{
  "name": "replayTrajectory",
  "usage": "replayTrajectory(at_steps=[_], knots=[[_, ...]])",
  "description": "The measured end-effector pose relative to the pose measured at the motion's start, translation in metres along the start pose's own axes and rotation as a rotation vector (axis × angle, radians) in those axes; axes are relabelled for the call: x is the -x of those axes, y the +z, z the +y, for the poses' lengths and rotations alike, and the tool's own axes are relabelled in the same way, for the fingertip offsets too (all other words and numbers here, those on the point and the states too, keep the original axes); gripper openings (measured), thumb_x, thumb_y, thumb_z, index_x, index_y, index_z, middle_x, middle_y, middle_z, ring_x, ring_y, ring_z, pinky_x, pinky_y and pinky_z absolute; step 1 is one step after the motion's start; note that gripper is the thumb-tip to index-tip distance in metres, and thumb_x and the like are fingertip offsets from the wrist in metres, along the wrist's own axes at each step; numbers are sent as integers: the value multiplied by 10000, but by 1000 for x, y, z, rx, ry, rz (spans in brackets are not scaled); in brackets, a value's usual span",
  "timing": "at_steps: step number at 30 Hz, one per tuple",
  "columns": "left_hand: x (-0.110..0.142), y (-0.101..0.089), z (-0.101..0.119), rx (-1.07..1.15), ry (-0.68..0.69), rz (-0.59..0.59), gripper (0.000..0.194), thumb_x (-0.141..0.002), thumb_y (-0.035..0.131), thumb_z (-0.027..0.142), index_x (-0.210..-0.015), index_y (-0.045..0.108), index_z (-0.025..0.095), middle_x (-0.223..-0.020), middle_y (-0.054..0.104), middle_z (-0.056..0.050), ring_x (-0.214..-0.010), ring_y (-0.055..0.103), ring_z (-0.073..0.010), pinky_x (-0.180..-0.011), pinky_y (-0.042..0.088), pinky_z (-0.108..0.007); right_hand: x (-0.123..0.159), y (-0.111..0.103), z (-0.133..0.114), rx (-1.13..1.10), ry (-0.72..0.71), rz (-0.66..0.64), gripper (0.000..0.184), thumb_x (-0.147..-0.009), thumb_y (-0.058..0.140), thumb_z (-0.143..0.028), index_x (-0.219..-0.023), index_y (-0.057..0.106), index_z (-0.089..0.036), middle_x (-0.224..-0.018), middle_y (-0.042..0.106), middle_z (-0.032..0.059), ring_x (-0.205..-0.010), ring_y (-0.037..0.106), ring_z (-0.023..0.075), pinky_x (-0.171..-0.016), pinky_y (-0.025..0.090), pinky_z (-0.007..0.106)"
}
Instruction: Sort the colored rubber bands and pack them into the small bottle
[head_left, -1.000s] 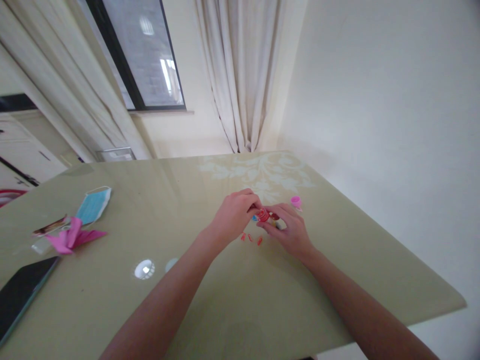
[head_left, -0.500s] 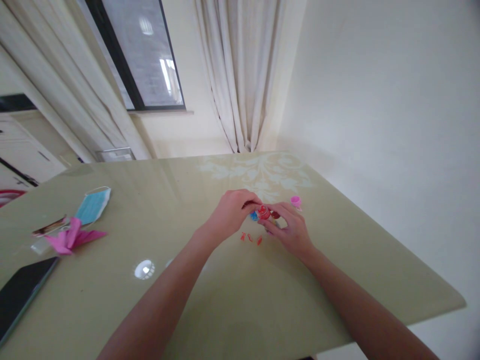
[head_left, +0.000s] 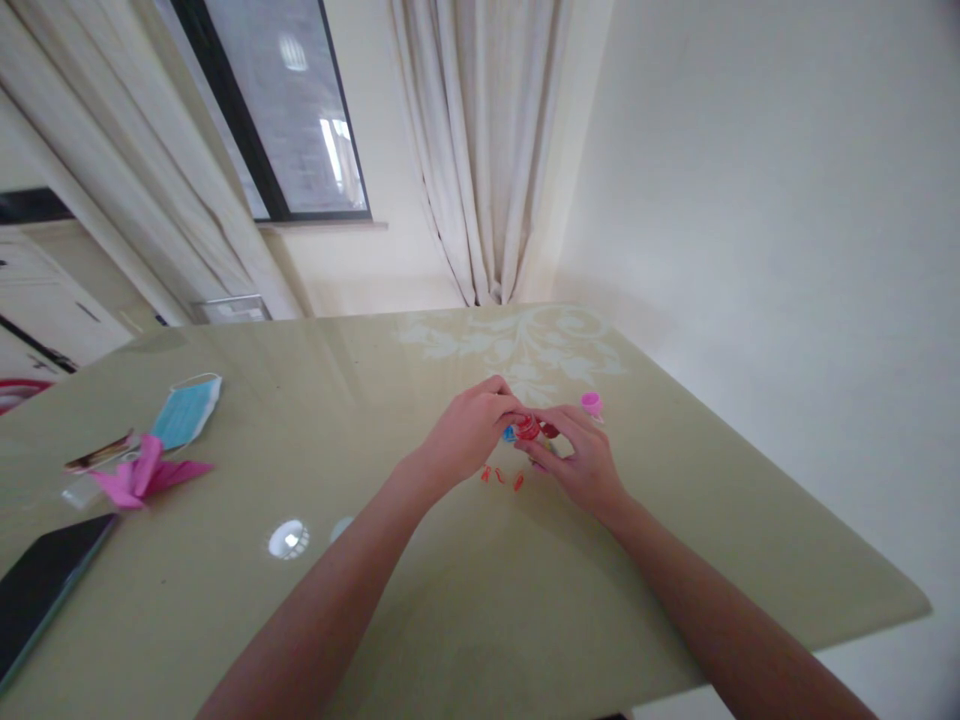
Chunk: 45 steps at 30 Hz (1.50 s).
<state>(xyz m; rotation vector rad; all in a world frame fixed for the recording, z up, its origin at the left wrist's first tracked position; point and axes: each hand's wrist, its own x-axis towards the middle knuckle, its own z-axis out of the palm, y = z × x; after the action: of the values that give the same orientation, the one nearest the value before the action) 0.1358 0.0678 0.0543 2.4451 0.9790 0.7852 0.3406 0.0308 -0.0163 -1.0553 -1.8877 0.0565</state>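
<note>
My right hand [head_left: 581,460] grips a small red cup-like container [head_left: 527,428] between thumb and fingers, just above the table. My left hand [head_left: 480,425] reaches over its top with fingers closed together; whatever they pinch, if anything, is hidden. Behind the fingers a bit of a blue object [head_left: 509,434] shows, mostly covered. Several small orange-red looped pieces [head_left: 500,476], perhaps paper clips, lie on the table just in front of the hands. A small pink cup [head_left: 592,403] stands beyond my right hand. Other small things under that hand are largely covered.
The glossy greenish table [head_left: 480,620] meets a white wall on the right. Toward the left lie a blue face mask [head_left: 186,415], a folded pink paper shape [head_left: 146,475], a thin brown strip [head_left: 97,453] and a dark tablet-like device [head_left: 49,580].
My left hand has tilted over the red container, and its fingers now cover more of the top. My right hand holds the container in the same place.
</note>
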Motion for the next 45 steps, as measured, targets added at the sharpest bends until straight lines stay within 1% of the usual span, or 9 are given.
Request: replayTrajectory(at_steps=[7,18,24,26,27,29,32,36,45], knots=[[4,-11,7,30,60,-46,299,-1029,540,151,-1091,815,248,-1027,674,-43,-955,667,-186,-901,519,-306,1,0,2,-11,28,17,275,-961,750,-440,-1128,744,-221,-908,743,71,-810,680,231,-748,572,356],[4,-10,3,-123,73,-142,248,-1030,566,191,-1034,809,242,-995,647,-41,-934,662,-190,-864,520,-305,3,2,3,-71,66,22,304,-964,741,-445,-1188,744,-239,-990,763,75,-830,706,220,-761,623,365],[2,-23,-7,87,-22,48,173,-987,633,214,-1051,793,204,-1008,711,-47,-849,671,-162,-791,528,-274,0,0,5,-117,188,80,351,-951,738,-494,-1183,756,-231,-1054,770,98,-842,729,225,-773,658,391],[4,-23,-16,40,-97,-47,115,-950,682,228,-996,781,193,-970,732,-43,-817,674,-167,-764,524,-278,-2,-1,9,-134,231,128,377,-941,745,-509,-1192,755,-229,-1076,773,101,-870,736,230,-801,666,405],[6,-20,-22,-3,-135,-164,79,-910,726,220,-960,779,193,-934,740,-38,-817,680,-176,-757,520,-279,-2,-2,11,-145,248,146,383,-940,744,-513,-1193,754,-226,-1080,774,101,-885,739,231,-811,668,407],[9,-11,-33,-84,-194,-396,239,-797,819,178,-1031,775,196,-970,755,-41,-846,697,-190,-755,511,-278,-4,-3,14,-164,279,168,393,-939,739,-524,-1180,755,-214,-1081,776,107,-898,744,233,-808,672,401],[13,7,-45,-88,-256,-545,398,-730,805,77,-1106,751,194,-1001,761,-41,-836,704,-184,-693,490,-249,-4,-3,17,-171,307,175,415,-923,747,-546,-1155,759,-201,-1071,778,117,-885,748,236,-777,675,392],[11,21,-49,-7,-217,-564,276,-732,747,23,-965,763,169,-869,752,-34,-801,704,-186,-689,490,-249,-4,-2,17,-171,315,176,432,-915,755,-552,-1157,761,-195,-1062,777,117,-872,745,231,-755,674,382],[7,32,-43,155,-276,-542,329,-750,796,83,-1070,753,149,-896,759,-57,-839,729,-198,-713,526,-262,-4,-1,17,-166,284,169,424,-913,762,-545,-1167,765,-206,-1058,779,108,-847,737,221,-767,672,383]])
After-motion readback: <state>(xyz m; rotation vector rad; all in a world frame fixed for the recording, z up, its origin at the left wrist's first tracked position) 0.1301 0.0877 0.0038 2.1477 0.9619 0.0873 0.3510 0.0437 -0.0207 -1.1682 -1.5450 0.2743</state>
